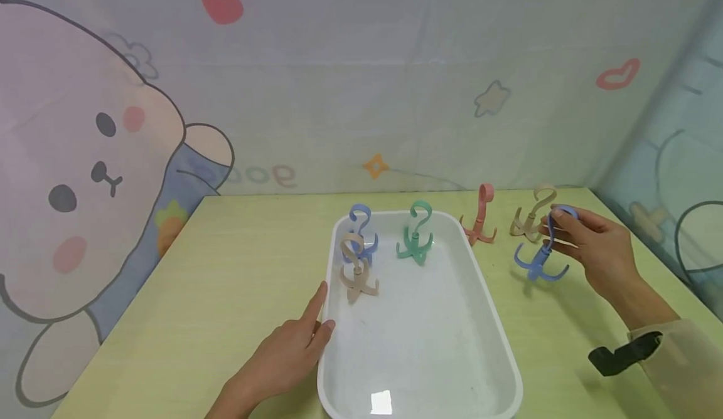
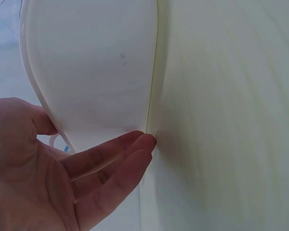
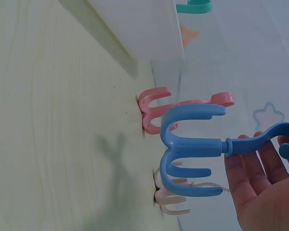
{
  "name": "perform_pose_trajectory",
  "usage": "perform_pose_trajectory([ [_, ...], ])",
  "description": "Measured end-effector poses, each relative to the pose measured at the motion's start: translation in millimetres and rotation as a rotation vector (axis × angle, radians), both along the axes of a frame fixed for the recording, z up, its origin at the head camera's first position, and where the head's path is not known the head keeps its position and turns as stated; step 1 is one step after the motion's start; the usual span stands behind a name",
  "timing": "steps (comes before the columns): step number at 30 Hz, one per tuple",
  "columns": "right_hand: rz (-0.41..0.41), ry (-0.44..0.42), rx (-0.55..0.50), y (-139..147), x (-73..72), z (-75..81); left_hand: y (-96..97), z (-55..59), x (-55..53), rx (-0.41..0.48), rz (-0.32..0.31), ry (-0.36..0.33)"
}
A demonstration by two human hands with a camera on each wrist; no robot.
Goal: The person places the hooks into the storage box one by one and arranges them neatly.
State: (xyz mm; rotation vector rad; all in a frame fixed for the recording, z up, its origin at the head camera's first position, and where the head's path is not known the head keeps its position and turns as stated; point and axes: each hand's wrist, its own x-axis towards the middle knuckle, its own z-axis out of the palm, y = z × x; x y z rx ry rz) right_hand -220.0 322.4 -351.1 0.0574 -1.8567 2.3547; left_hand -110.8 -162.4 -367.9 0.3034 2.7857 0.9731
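Note:
A blue four-pronged hanger hook [image 1: 540, 262] hangs upright from my right hand [image 1: 601, 249], which pinches its curved top. In the right wrist view the blue hook's prongs [image 3: 192, 149] are held above the table. A beige hook [image 1: 531, 218] and a pink hook [image 1: 480, 218] stand on the table near that hand. My left hand [image 1: 290, 353] touches the left side of a white tray [image 1: 503, 344]. In the left wrist view its thumb is at the rim and its fairly straight fingers [image 2: 111, 168] lie by the outer wall.
Inside the tray, toward its far end, stand another blue hook [image 1: 361, 243], a green hook [image 1: 417, 243] and another beige hook [image 1: 357, 275]. The light yellow table [image 1: 226, 281] meets a printed cloth backdrop [image 1: 350, 93] behind and at the right.

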Motion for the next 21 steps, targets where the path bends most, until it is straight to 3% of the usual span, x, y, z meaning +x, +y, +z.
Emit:
perform_pose_trajectory([
  [21,0.032,0.024,0.060,-19.8,4.8,19.8,0.6,1.6,0.8,0.002,0.013,-0.002],
])
